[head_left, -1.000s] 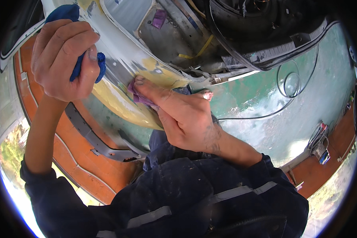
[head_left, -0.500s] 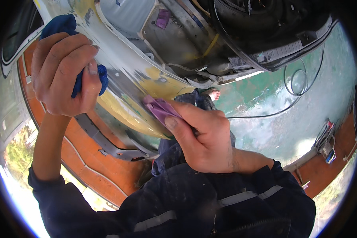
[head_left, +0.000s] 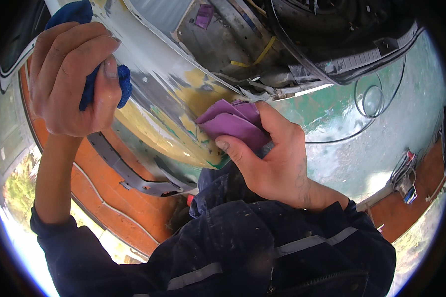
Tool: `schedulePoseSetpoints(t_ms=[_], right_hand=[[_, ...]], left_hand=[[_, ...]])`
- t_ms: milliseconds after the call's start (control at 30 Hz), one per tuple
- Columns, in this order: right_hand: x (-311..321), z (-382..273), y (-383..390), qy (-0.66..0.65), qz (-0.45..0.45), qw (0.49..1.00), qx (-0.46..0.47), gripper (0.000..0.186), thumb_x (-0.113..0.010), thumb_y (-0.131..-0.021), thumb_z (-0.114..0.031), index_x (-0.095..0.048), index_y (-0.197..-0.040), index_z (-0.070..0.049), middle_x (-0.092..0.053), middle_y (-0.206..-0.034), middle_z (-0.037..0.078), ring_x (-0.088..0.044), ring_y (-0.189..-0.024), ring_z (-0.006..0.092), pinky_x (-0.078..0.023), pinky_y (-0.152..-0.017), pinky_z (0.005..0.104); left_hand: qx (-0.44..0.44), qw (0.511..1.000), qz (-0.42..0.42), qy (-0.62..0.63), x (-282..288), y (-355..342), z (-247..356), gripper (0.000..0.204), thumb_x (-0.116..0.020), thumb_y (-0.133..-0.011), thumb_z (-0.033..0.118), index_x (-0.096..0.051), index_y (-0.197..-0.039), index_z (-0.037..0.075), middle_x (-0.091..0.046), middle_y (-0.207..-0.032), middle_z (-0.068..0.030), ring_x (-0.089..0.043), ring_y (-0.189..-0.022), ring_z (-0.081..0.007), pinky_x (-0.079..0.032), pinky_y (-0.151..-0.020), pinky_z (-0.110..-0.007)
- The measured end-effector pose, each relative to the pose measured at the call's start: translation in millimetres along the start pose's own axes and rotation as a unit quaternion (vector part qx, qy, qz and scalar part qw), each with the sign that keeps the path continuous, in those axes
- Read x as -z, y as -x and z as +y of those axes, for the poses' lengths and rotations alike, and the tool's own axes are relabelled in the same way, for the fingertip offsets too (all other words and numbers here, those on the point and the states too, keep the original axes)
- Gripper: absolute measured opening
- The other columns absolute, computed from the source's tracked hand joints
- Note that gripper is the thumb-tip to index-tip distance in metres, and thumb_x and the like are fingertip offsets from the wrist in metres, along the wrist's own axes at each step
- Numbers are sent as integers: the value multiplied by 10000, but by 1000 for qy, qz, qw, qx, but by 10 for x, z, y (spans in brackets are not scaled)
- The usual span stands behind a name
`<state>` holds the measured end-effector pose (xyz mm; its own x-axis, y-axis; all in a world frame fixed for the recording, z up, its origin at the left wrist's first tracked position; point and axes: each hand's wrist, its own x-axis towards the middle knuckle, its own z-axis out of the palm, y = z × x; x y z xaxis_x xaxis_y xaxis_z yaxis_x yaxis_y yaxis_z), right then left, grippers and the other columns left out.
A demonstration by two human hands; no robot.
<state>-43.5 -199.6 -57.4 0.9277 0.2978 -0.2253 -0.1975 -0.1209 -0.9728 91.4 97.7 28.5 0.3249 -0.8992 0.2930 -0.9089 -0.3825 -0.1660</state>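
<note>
My left hand (head_left: 72,84) is closed round a crumpled blue cloth (head_left: 123,86), held at the left over the car body panel (head_left: 148,84), which is patched with white, grey and yellow filler or paint. At the lower right part of that panel, my right hand (head_left: 275,163) grips a folded purple sheet (head_left: 230,126), which looks like abrasive paper, between thumb and fingers. The sheet's face and fanned layers show over the yellow patch; whether it touches the surface I cannot tell.
An open car bay with black trim (head_left: 312,34) lies above, holding a small purple piece (head_left: 203,16) and a yellow strip (head_left: 260,54). A looped hose (head_left: 362,119) lies on the green floor. A detached grey strip-shaped part (head_left: 119,161) is at left, tangled cables and equipment (head_left: 406,178) at right.
My right hand has moved rightward, its index finger off the panel, and the purple sheet has turned to show more of its face. My left hand dipped, then rose slightly leftward.
</note>
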Motion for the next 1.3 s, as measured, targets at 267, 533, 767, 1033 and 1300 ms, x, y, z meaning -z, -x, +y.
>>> schedulePoseSetpoints(t_ms=[267, 533, 767, 1033, 1300], right_hand=[[-119, -36, -108, -118, 29, 991, -48, 181, -741, -935, -73, -676, -1081, 12, -743, -828, 202, -761, -707, 312, -584, -651, 373], [-191, -67, -237, 40, 44, 996, 61, 206, -741, -925, 9, -710, -1126, 40, -806, -948, 143, -794, -825, 190, -604, -713, 293], [-162, -142, -179, 22, 113, 992, 50, 158, -758, -899, -1, -674, -1033, 1, -727, -815, 177, -738, -691, 336, -566, -614, 356], [-190, -105, -182, 56, 76, 991, 100, 172, -759, -894, 35, -696, -1053, 20, -744, -842, 151, -745, -706, 257, -568, -634, 318], [-202, -125, -242, 128, 80, 969, 197, 194, -762, -855, 73, -718, -1041, 39, -762, -855, 148, -750, -678, 250, -571, -630, 290]], left_hand=[[-6, 1000, 11, 1, -15, 3, -15, 222, -622, -912, 102, -740, -1035, -41, -765, -1004, -181, -726, -954, -366, -601, -872, -458], [-4, 1000, 12, 12, -18, -4, -18, 209, -631, -895, 69, -734, -1033, -51, -759, -1004, -190, -718, -948, -373, -599, -857, -449], [0, 1000, 14, 13, -17, 11, -5, 196, -644, -908, 70, -730, -1036, -51, -758, -1014, -189, -715, -943, -373, -597, -849, -442], [18, 997, -70, -28, 160, -55, 59, 204, -638, -917, 82, -722, -1065, -31, -759, -1034, -176, -717, -940, -360, -596, -836, -435], [9, 998, -63, -21, 157, -42, 33, 224, -645, -900, 81, -713, -1082, -29, -755, -1030, -175, -714, -941, -355, -595, -834, -438]])
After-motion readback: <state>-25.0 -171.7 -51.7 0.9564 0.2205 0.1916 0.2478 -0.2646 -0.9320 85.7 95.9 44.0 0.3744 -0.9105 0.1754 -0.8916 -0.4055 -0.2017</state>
